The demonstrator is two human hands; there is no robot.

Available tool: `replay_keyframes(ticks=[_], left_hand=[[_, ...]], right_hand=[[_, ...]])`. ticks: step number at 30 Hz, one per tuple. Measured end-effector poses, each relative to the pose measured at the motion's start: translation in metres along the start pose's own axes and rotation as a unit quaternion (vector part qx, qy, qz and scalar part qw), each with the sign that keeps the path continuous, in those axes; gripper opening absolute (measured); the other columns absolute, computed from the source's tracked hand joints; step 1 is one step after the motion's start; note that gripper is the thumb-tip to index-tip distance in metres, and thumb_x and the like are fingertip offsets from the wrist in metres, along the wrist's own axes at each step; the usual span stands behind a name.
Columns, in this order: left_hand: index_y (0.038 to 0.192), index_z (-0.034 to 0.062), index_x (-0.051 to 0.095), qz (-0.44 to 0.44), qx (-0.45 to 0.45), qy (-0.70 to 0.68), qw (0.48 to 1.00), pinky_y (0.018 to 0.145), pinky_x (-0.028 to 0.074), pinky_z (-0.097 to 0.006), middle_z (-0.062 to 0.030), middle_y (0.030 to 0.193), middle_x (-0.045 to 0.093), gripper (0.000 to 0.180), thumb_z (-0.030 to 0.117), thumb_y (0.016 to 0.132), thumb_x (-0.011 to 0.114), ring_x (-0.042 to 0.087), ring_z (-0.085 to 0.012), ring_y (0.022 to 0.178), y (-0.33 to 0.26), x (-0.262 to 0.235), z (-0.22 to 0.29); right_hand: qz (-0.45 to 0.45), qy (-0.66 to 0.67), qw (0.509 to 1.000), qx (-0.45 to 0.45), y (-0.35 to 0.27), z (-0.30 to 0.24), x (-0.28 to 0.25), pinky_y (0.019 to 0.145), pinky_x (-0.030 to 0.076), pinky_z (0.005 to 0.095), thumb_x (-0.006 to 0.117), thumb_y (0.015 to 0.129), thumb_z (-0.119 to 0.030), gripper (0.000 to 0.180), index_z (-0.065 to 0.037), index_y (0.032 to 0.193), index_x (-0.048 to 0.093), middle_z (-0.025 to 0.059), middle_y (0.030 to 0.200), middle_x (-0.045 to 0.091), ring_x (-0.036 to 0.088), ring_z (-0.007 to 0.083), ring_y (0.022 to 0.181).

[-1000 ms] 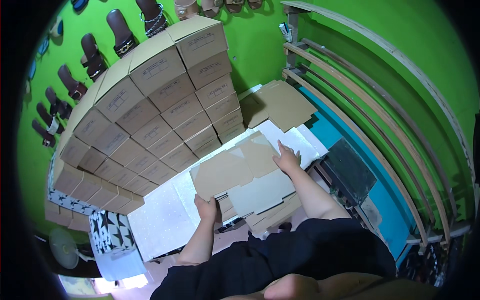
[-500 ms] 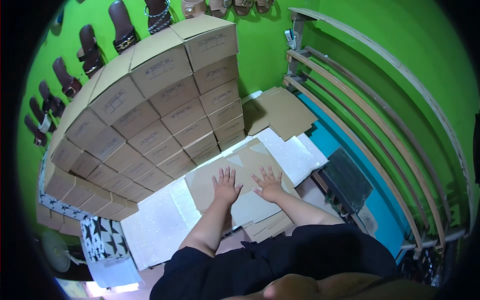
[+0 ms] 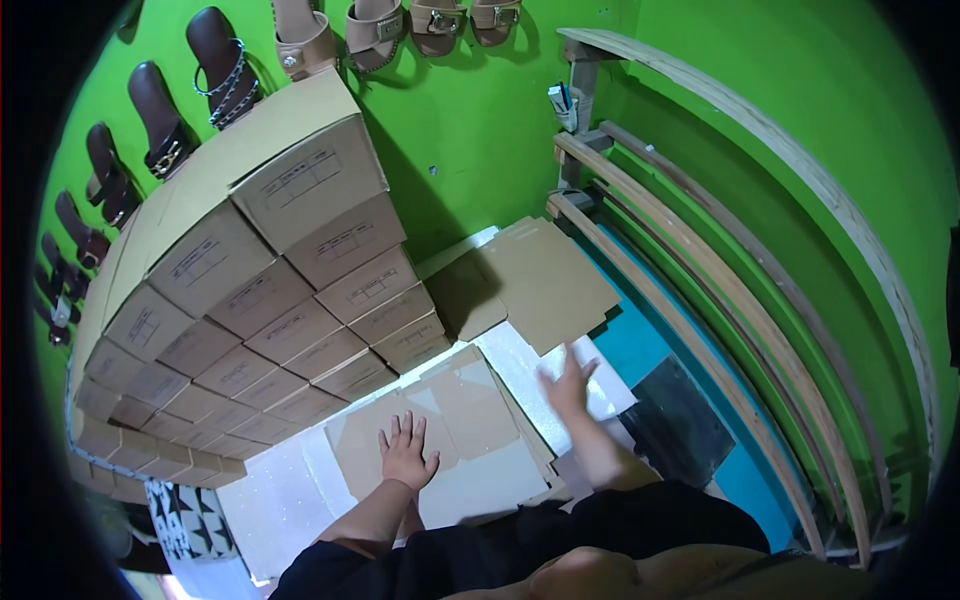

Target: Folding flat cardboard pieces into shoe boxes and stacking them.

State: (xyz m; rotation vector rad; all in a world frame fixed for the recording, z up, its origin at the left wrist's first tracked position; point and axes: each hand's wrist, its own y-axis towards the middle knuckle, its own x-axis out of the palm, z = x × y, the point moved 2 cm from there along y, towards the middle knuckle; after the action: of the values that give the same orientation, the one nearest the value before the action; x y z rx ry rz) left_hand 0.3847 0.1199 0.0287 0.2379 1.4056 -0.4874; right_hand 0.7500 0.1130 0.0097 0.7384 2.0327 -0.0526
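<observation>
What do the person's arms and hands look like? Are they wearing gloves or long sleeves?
No gloves: the left hand and the right hand are both bare, with no rings, watch or bracelets that show. The forearms are bare too, so there are no long sleeves. Lower down, the person wears dark black clothing. The right hand looks a bit blurred.

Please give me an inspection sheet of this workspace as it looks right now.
Surface: white sheet under the work.
Job's things: flat cardboard blank, partly folded; more flat cardboard behind it.
Clutter: stacked cardboard boxes on the left; patterned black-and-white box.
Hands: left hand flat on the blank, fingers spread; right hand open at the blank's right edge, blurred.
Cables: nothing seen.
Surroundings: green wall hung with sandals; wooden slats on the right.
</observation>
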Motion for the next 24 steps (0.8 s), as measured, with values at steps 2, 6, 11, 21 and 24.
replay_keyframes(ticks=[2, 6, 11, 21, 24], left_hand=[[0.153, 0.0188, 0.031, -0.003, 0.001, 0.004, 1.000, 0.117, 0.008, -0.063, -0.0134, 0.162, 0.020, 0.079, 0.047, 0.084, 0.058, 0.013, -0.0364, 0.150, 0.004, -0.002, 0.002], [0.153, 0.0180, 0.032, -0.005, 0.013, 0.009, 1.000, 0.117, 0.008, -0.063, -0.0142, 0.162, 0.021, 0.078, 0.045, 0.084, 0.058, 0.014, -0.0369, 0.149, 0.017, 0.003, 0.003], [0.152, 0.0169, 0.034, 0.011, -0.002, 0.010, 1.000, 0.116, 0.009, -0.063, -0.0155, 0.160, 0.024, 0.077, 0.043, 0.083, 0.058, 0.017, -0.0381, 0.149, 0.010, 0.004, -0.003], [0.151, 0.0173, 0.036, 0.037, 0.007, 0.015, 0.999, 0.116, 0.011, -0.062, -0.0152, 0.160, 0.026, 0.077, 0.040, 0.081, 0.059, 0.020, -0.0373, 0.148, 0.012, 0.009, -0.007], [0.151, 0.0180, 0.036, 0.039, 0.009, 0.009, 0.999, 0.117, 0.011, -0.062, -0.0141, 0.160, 0.025, 0.076, 0.040, 0.081, 0.058, 0.020, -0.0361, 0.148, 0.014, 0.008, -0.007]], right_hand=[[0.137, 0.083, 0.977, 0.141, 0.060, 0.064, 0.008, 0.117, 0.003, 0.0623, 0.078, 0.080, -0.033, 0.099, -0.003, 0.153, 0.018, 0.0215, 0.153, 0.034, 0.035, 0.0378, 0.141], [0.055, 0.427, 0.821, 0.375, 0.141, 0.163, 0.021, 0.119, 0.018, 0.0414, 0.071, 0.087, -0.039, 0.088, -0.001, 0.152, 0.025, 0.0151, 0.154, 0.039, 0.035, 0.0297, 0.142], [-0.087, 0.732, 0.596, 0.319, 0.177, 0.149, 0.046, 0.110, 0.036, 0.0419, 0.062, 0.094, -0.030, 0.053, -0.004, 0.138, 0.048, 0.0078, 0.140, 0.056, 0.050, 0.0258, 0.131], [0.024, 0.651, 0.697, 0.299, 0.175, 0.104, 0.038, 0.062, 0.053, 0.0322, 0.066, 0.086, -0.005, 0.039, -0.008, 0.124, 0.056, 0.0079, 0.109, 0.067, 0.068, 0.0229, 0.093], [0.074, 0.615, 0.709, 0.337, 0.149, 0.099, 0.017, 0.050, 0.047, 0.0277, 0.065, 0.086, -0.004, 0.034, -0.007, 0.118, 0.055, 0.0059, 0.100, 0.068, 0.068, 0.0193, 0.082]])
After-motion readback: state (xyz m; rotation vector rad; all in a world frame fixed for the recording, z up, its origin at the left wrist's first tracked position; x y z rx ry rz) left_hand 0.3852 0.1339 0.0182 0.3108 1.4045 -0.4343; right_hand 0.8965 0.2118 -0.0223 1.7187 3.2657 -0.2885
